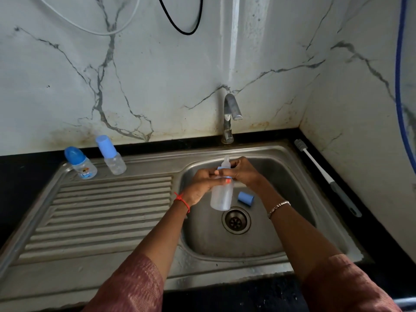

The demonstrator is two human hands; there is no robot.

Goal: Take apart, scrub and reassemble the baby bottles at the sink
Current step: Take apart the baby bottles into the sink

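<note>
I hold a clear baby bottle (pixel 221 195) upright over the sink basin (pixel 281 221). My left hand (pixel 200 185) grips its neck from the left. My right hand (pixel 244 173) is wrapped around the blue collar ring (pixel 222 168) under the clear teat (pixel 226 162). The bottle's blue cap (pixel 245 198) lies on its side in the basin, right of the bottle. Two more bottles stand at the back of the drainboard: one with a round blue cap (pixel 81 163), one with a tall blue cap (pixel 110 155).
A steel tap (pixel 230 118) stands behind the basin, with no water running. The drain (pixel 236 220) is open below the bottle. A bottle brush with a white and grey handle (pixel 326 176) lies on the black counter to the right. The ribbed drainboard (pixel 101 215) spreads to the left.
</note>
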